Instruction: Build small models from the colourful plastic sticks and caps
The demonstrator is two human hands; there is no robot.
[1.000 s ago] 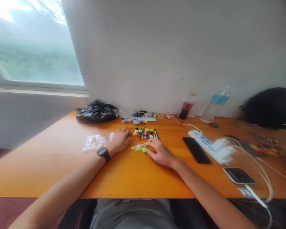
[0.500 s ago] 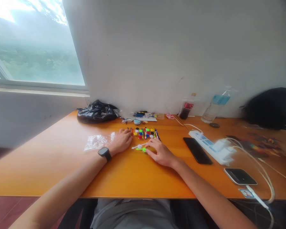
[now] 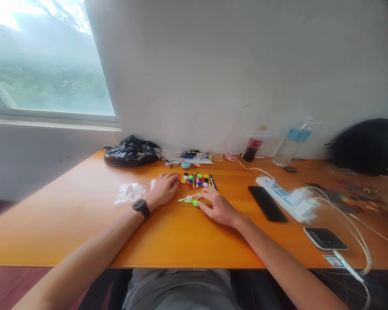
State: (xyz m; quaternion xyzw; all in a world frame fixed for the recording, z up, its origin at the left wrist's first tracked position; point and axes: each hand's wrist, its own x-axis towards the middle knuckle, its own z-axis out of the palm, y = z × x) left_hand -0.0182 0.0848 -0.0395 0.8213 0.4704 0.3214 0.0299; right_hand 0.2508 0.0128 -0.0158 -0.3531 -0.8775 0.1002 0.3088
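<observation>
My left hand [image 3: 164,188], a black watch [image 3: 141,208] on its wrist, rests on the table with fingers stretched forward. Its fingertips reach thin red and blue sticks [image 3: 178,181] at the left end of a group of small coloured pieces. Beside my right hand [image 3: 217,206] lie a white arrow-shaped piece [image 3: 189,198] and a green arrow-shaped piece [image 3: 191,202]. The thumb and forefinger are apart, with their tips at the right ends of these pieces. Behind both hands are several coloured discs [image 3: 200,177] and more sticks [image 3: 213,181].
A clear plastic bag [image 3: 132,193] lies left of my left hand, with a black bag [image 3: 131,151] behind. On the right are a phone [image 3: 267,204], a white power strip [image 3: 287,200] with cables, and another phone [image 3: 325,238]. A water bottle [image 3: 289,146] stands near the wall.
My left hand has drawn back slightly to the left, uncovering more of the red and blue sticks. My right hand and the arrow-shaped pieces stay nearly in place.
</observation>
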